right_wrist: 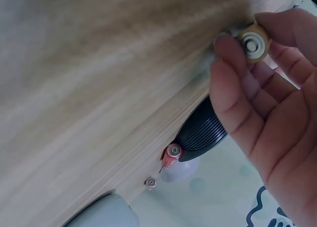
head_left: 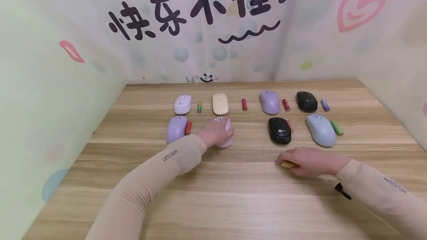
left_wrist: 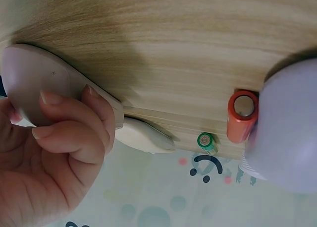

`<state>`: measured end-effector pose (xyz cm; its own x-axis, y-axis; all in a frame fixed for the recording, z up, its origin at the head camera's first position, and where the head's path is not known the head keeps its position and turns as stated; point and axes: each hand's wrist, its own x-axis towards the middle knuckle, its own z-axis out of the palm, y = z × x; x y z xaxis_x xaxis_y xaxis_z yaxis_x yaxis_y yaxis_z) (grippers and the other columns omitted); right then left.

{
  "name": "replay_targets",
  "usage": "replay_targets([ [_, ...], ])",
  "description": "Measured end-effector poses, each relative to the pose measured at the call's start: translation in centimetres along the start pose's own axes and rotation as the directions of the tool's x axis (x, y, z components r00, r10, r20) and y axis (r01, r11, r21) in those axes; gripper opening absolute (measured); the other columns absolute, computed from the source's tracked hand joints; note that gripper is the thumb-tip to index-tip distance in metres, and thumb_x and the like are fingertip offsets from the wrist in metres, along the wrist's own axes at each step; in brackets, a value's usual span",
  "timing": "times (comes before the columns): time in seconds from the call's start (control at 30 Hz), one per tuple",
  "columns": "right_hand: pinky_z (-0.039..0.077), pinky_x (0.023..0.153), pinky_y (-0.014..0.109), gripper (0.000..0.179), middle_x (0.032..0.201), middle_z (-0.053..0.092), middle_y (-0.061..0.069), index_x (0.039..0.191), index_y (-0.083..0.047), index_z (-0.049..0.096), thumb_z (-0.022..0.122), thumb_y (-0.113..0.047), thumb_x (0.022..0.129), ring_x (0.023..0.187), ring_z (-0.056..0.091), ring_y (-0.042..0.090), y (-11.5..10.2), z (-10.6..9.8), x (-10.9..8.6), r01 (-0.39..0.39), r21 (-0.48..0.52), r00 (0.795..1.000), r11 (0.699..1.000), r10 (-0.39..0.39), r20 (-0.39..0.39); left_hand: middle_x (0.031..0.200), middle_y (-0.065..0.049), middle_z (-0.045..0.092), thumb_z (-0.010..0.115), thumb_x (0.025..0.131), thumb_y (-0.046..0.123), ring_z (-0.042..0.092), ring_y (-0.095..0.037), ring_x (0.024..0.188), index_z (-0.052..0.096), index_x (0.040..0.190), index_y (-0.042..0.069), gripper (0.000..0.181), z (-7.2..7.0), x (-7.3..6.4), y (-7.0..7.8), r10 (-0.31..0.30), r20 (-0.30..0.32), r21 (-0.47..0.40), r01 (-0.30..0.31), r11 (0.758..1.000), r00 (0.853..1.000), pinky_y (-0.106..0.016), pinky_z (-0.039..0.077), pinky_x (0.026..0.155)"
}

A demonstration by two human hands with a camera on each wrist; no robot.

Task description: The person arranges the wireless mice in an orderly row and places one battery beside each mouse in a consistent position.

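Note:
My left hand [head_left: 215, 133] grips a pale pink mouse [head_left: 225, 142] in the front row, fingers curled over its sides. The left wrist view shows those fingers along the flank of the mouse [left_wrist: 37, 73]. To the left of this hand lie a purple mouse [head_left: 176, 128] and an orange battery [head_left: 188, 128]. My right hand [head_left: 311, 161] pinches a yellow battery [head_left: 288, 164] between thumb and fingers, low over the table; the right wrist view shows the battery's round end [right_wrist: 254, 44]. Behind this hand are a black mouse [head_left: 279, 131] and a light blue mouse [head_left: 321, 130].
At the back stand a white mouse [head_left: 182, 104], a cream mouse [head_left: 220, 104], a purple mouse [head_left: 270, 102] and another black mouse [head_left: 307, 101], with several batteries between them. A green battery [head_left: 337, 128] lies right of the light blue mouse. Printed cloth [head_left: 207, 58] hangs behind the table.

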<state>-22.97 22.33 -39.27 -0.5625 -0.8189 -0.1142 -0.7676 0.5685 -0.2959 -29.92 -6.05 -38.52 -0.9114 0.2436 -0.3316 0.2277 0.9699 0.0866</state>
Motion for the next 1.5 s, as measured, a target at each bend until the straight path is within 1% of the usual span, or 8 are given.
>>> replay_targets([
  [0.3, 0.048, 0.065, 0.027, 0.031, 0.091, 0.061, -0.004, 0.111, -0.013, 0.058, 0.064, -0.006, 0.081, 0.073, 0.053, 0.004, -0.1, -0.2, 0.5, -0.059, -0.06, 0.998, 0.996, 0.059, 0.001, 0.133, -0.016, 0.048, 0.03, 0.094, 0.051, 0.053, -0.026, 0.1, 0.018, 0.147, 0.016, 0.065, -0.1, 0.1, 0.1, -0.003, -0.004, 0.013, 0.003, 1.0, 1.0, -0.036, 0.047, 0.078],
  [0.5, 0.05, 0.067, 0.029, 0.03, 0.096, 0.062, -0.003, 0.109, -0.017, 0.061, 0.066, -0.008, 0.081, 0.076, 0.056, 0.007, -0.5, -0.5, 0.5, -0.034, -0.076, 0.999, 0.996, 0.031, -0.036, 0.134, -0.016, 0.047, 0.03, 0.095, 0.05, 0.052, -0.027, 0.105, 0.018, 0.147, 0.016, 0.064, -0.1, 0.0, 0.1, -0.002, -0.01, -0.004, 0.002, 1.0, 1.0, -0.037, 0.046, 0.082],
  [0.7, 0.05, 0.065, 0.027, 0.026, 0.09, 0.055, -0.006, 0.095, -0.02, 0.067, 0.069, -0.001, 0.076, 0.073, 0.054, 0.006, -0.4, -0.5, 0.5, 0.024, -0.115, 0.998, 0.993, -0.031, -0.057, 0.133, -0.016, 0.049, 0.03, 0.095, 0.05, 0.052, -0.026, 0.104, 0.017, 0.148, 0.016, 0.064, -0.1, -0.2, 0.2, -0.003, -0.006, 0.0, 0.003, 1.0, 1.0, -0.036, 0.046, 0.079],
  [0.97, 0.05, 0.072, 0.028, 0.014, 0.1, 0.06, 0.0, 0.084, -0.02, 0.069, 0.071, -0.009, 0.076, 0.086, 0.059, 0.011, -0.3, -0.2, 0.5, 0.091, -0.105, 0.992, 0.99, -0.099, -0.075, 0.134, -0.015, 0.048, 0.03, 0.095, 0.051, 0.053, -0.026, 0.104, 0.017, 0.147, 0.016, 0.064, -0.1, -0.3, 0.2, -0.005, -0.005, -0.002, 0.005, 1.0, 1.0, -0.036, 0.046, 0.08],
  [1.1, 0.048, 0.065, 0.023, 0.009, 0.099, 0.056, 0.0, 0.086, -0.016, 0.066, 0.069, -0.01, 0.079, 0.076, 0.055, 0.005, -0.9, 0.0, 0.8, -0.009, -0.042, 0.992, 0.999, 0.003, -0.129, 0.134, -0.015, 0.047, 0.03, 0.095, 0.05, 0.052, -0.027, 0.105, 0.017, 0.147, 0.016, 0.064, 0.1, -0.3, 0.2, -0.007, -0.001, -0.004, 0.006, 1.0, 1.0, -0.036, 0.046, 0.081],
  [1.23, 0.042, 0.055, 0.019, 0.016, 0.086, 0.053, 0.001, 0.095, -0.007, 0.063, 0.068, -0.014, 0.081, 0.064, 0.046, 0.004, -1.7, 0.2, 1.3, -0.188, 0.042, 0.967, 0.981, 0.193, -0.164, 0.134, -0.016, 0.047, 0.03, 0.095, 0.05, 0.052, -0.028, 0.106, 0.017, 0.148, 0.016, 0.064, 0.1, -0.2, 0.2, -0.006, -0.001, -0.008, 0.006, 1.0, 1.0, -0.037, 0.045, 0.083],
  [1.37, 0.039, 0.051, 0.02, 0.018, 0.072, 0.051, -0.001, 0.1, -0.003, 0.06, 0.064, -0.011, 0.084, 0.058, 0.044, 0.006, -2.1, 0.2, 2.2, -0.326, 0.144, 0.939, 0.934, 0.337, -0.062, 0.134, -0.016, 0.047, 0.03, 0.095, 0.05, 0.051, -0.029, 0.109, 0.017, 0.147, 0.015, 0.064, 0.0, -0.2, 0.2, -0.003, -0.005, -0.016, 0.003, 1.0, 1.0, -0.038, 0.045, 0.085],
  [1.5, 0.041, 0.049, 0.022, 0.017, 0.07, 0.052, 0.0, 0.1, -0.001, 0.06, 0.059, -0.001, 0.083, 0.054, 0.047, 0.007, -2.2, -0.2, 3.8, -0.362, 0.249, 0.929, 0.899, 0.37, 0.013, 0.136, -0.017, 0.046, 0.03, 0.095, 0.05, 0.05, -0.03, 0.112, 0.016, 0.148, 0.016, 0.064, 0.0, -0.2, 0.2, -0.01, -0.002, -0.033, 0.01, 0.999, 1.0, -0.039, 0.044, 0.087],
])
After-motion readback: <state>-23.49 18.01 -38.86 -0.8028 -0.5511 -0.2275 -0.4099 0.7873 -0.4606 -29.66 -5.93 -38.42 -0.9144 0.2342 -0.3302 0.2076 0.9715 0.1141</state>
